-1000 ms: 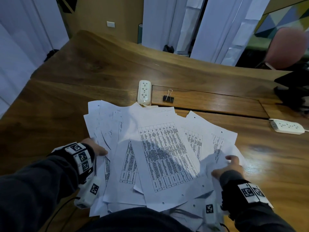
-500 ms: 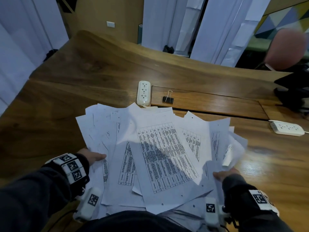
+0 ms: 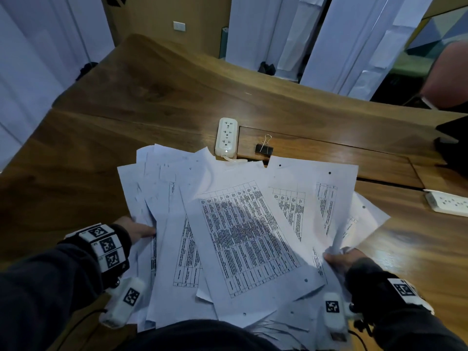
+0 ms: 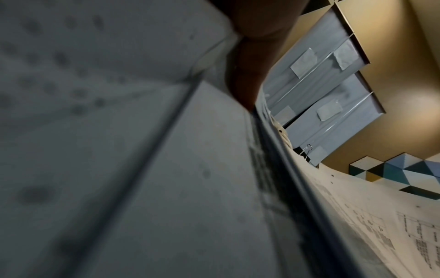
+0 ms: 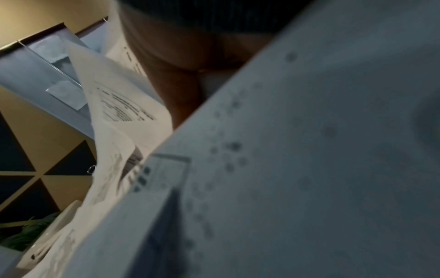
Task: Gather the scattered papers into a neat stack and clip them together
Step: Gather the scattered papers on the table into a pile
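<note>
Compared with half a second ago, the right side of the papers (image 3: 243,239) is raised higher and folded inward, and the far edge of the pile now hides the cord end of the near power strip (image 3: 226,137).

Your left hand (image 3: 135,230) grips the left edge of the pile, thumb on top. Your right hand (image 3: 340,257) grasps the right edge, with several sheets curling upward above its fingers. In both wrist views the sheets fill most of the frame, blurred, with the thumb pressed against them.

The papers are thin white sheets printed with dense tables and punched with small round holes. They lie fanned and overlapping, not yet squared, at the near edge of the wooden table (image 3: 152,97), whose surface is glossy and strongly grained.

The black binder clip (image 3: 264,148), with its wire handle upright, stands on an inset wooden panel just beyond the pile, beside the near power strip. A second power strip (image 3: 447,202) lies well apart at the right.
</note>
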A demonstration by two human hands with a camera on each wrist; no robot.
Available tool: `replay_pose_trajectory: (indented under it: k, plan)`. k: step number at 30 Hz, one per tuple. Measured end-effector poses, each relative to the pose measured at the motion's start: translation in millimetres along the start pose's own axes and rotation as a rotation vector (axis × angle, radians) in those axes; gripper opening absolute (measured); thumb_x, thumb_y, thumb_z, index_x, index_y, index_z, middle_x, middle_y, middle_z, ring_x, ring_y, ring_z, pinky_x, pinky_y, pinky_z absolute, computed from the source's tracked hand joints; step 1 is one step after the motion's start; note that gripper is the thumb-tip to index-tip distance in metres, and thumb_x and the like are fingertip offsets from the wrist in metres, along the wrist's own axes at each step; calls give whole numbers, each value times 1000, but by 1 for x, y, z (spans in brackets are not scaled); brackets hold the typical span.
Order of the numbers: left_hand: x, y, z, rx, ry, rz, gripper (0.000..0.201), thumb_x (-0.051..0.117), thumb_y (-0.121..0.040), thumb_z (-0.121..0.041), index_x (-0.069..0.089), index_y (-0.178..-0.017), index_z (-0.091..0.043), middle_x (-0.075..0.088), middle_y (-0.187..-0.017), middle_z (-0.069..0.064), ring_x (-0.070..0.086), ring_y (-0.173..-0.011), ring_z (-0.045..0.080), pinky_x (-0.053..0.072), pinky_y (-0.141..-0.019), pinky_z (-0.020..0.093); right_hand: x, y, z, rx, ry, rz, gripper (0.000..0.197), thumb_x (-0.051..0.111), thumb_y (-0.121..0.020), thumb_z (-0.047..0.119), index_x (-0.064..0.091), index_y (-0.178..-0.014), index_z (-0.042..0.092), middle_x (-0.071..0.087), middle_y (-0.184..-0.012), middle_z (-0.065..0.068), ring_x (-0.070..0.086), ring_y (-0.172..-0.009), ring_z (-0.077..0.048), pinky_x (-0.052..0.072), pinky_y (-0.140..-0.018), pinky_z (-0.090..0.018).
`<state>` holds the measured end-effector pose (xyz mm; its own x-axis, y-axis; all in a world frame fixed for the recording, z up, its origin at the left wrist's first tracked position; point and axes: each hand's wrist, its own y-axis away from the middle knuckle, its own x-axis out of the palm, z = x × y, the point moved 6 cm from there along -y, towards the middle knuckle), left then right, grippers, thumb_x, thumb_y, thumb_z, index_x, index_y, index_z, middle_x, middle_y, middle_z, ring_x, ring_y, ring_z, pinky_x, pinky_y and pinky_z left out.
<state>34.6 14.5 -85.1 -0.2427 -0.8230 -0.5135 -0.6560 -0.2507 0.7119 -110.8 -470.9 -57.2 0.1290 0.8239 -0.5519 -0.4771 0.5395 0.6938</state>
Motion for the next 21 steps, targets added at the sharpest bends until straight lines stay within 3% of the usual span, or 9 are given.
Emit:
replay_pose_trajectory:
  k: [4, 7, 9, 10, 13, 15, 17, 19, 21]
  plan:
    - [1, -16, 12, -66, 69, 33, 65, 84, -57, -11, 55, -111, 12, 61, -112, 28, 57, -103, 44, 46, -94, 50, -3, -3, 11, -2, -103, 38, 33, 70, -76, 5, 55, -96, -16, 64, -69, -18, 63, -57, -28, 51, -58, -27]
    - [1, -11, 6, -61, 161, 22, 65, 82, -56, -8, 53, -109, 17, 58, -111, 25, 54, -108, 40, 45, -93, 45, -3, -14, 6, 32, -208, 30, 50, 78, -64, 14, 60, -104, -9, 63, -80, -17, 62, -70, -30, 49, -67, -32]
    - [6, 7, -3, -100, 215, 56, 70, 77, -67, -13, 44, -122, 15, 52, -124, 27, 48, -116, 39, 41, -97, 45, -2, -22, -3, 62, -271, 30, 60, 88, -37, 29, 73, -88, 3, 69, -84, -16, 64, -80, -32, 50, -77, -37]
    - [8, 11, -6, -101, 211, 49, 78, 77, -68, -19, 39, -128, 13, 48, -129, 29, 46, -119, 41, 40, -99, 46, 0, -24, -6, 84, -288, 22, 53, 89, -34, 27, 74, -80, 5, 71, -84, -16, 65, -78, -33, 50, -76, -37]
    - [15, 25, -17, -31, 136, 5, 76, 78, -68, -21, 40, -127, 9, 48, -133, 27, 46, -119, 41, 38, -98, 43, 11, -6, 7, 120, -202, 27, 23, 77, -66, 5, 69, -87, 0, 71, -87, -20, 67, -70, -30, 48, -70, -32]
    - [20, 31, -21, -26, 151, 18, 61, 78, -68, -11, 50, -119, 6, 55, -127, 24, 51, -115, 38, 39, -96, 41, 19, -5, 16, 116, -126, 65, 35, 80, -61, 5, 65, -92, -3, 64, -110, -24, 65, -69, -26, 49, -69, -28]
    - [22, 34, -23, -28, 167, 31, 54, 77, -67, -5, 54, -114, 4, 59, -123, 23, 54, -111, 37, 40, -94, 40, 22, -2, 19, 146, -65, 58, 53, 79, -65, 11, 58, -109, -7, 58, -122, -24, 62, -73, -27, 50, -65, -33]
    - [22, 35, -24, -22, 177, 44, 51, 77, -67, -3, 56, -113, 4, 60, -122, 22, 55, -110, 36, 41, -94, 40, 17, -1, 18, 168, -20, -18, 59, 73, -75, 12, 47, -123, -11, 51, -130, -26, 55, -104, -36, 46, -88, -41]
    - [25, 37, -23, -24, 191, 63, 49, 77, -66, -2, 57, -111, 3, 60, -121, 22, 56, -108, 36, 41, -94, 41, 12, 1, 21, 151, -2, -92, 64, 75, -72, 10, 45, -124, -13, 50, -131, -28, 49, -118, -42, 41, -102, -45]
